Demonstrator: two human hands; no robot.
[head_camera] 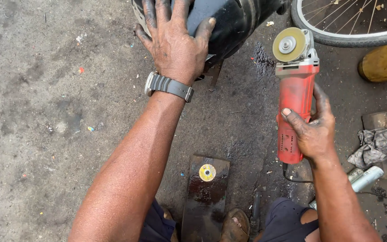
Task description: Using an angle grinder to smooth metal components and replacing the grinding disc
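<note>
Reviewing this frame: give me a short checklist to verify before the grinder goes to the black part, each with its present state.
1. Right hand wrapped around the red angle grinder: ok.
2. Left hand pressing on the black metal part: ok.
3. Grinding disc apart from the part: ok.
4. Disc spinning or stopped: cannot tell.
5. Gloves: not ok, both hands bare.
6. Cable free of the disc: ok.
</note>
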